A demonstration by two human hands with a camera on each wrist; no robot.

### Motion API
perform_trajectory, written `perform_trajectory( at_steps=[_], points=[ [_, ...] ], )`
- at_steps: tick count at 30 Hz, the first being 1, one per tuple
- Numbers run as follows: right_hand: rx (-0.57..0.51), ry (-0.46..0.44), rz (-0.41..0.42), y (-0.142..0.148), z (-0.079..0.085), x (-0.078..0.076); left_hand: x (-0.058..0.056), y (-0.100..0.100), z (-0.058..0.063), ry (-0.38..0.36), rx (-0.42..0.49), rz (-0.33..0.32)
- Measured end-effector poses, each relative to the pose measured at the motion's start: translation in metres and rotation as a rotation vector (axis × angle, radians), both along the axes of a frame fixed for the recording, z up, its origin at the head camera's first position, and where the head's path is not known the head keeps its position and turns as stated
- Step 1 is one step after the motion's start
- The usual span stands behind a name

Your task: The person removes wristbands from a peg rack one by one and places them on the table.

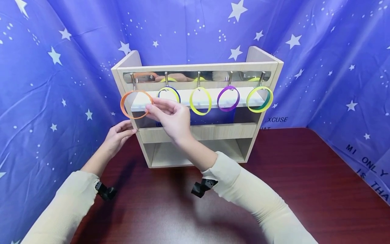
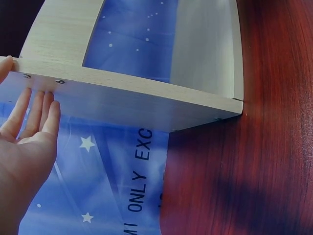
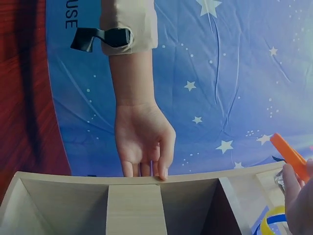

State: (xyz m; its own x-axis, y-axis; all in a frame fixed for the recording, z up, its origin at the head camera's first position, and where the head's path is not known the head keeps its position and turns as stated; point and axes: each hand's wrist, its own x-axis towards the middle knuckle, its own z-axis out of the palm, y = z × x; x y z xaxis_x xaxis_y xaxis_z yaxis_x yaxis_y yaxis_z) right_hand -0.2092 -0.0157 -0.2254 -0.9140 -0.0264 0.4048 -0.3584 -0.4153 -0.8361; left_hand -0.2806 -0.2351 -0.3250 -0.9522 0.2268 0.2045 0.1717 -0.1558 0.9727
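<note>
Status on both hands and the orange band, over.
Right hand pinching orange band at leftmost hook. Left hand touching wooden rack's side panel. No obstruction visible.

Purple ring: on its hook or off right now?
On: in the head view, the purple ring hangs from the fourth hook from the left, while the right hand pinches the orange ring instead.

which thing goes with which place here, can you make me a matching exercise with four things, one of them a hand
1. Orange round rubbery-looking band
2. Purple round rubbery-looking band
3. Left hand
4. Dark red wood-grained table

A. Beneath the pale wooden rack
B. On the second metal hook from the right
C. Touching the rack's left side
D. In the right hand's grip

Pairs: 1-D, 2-B, 3-C, 4-A
</note>
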Motion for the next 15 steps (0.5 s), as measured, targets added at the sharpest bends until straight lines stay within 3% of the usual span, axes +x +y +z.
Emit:
perform_trajectory(
  at_steps=[10,15],
  points=[
    [0.025,-0.188,0.129,0.012,-0.012,0.003,-0.003,0.000,-0.002,0.017,0.026,-0.018],
    [0.051,-0.239,0.176,0.015,-0.019,0.000,-0.002,0.000,-0.003,0.019,0.050,-0.024]
  ],
)
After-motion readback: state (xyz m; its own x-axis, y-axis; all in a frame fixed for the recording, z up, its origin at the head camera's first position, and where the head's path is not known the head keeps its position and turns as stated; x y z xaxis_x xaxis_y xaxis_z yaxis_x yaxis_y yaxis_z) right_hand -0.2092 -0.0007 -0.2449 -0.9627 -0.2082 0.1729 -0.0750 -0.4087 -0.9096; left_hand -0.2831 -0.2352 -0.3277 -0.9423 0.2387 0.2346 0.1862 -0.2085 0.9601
